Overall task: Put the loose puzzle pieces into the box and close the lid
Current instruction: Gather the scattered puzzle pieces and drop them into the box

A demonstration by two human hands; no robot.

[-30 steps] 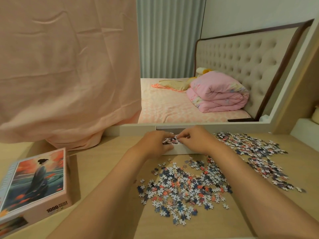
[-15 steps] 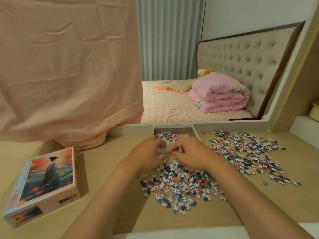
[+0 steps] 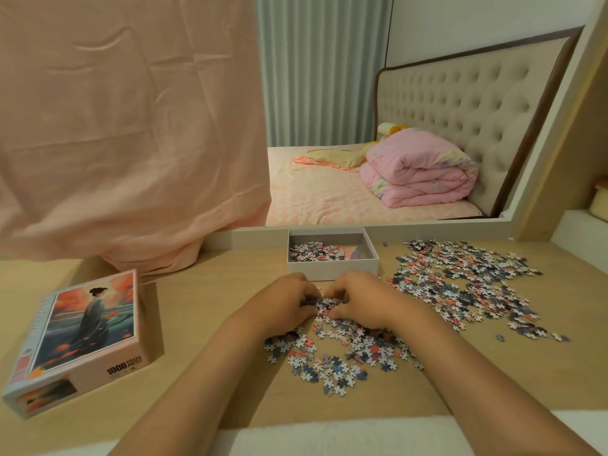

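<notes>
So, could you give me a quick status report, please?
Both hands, left hand and right hand, cupped around near pile. Box open, partly filled. Nothing blocking.

Home bedroom: a bed (image 3: 345, 199) with tufted headboard (image 3: 460, 103), folded pink quilt (image 3: 424, 172) and curtains (image 3: 322, 67).
</notes>
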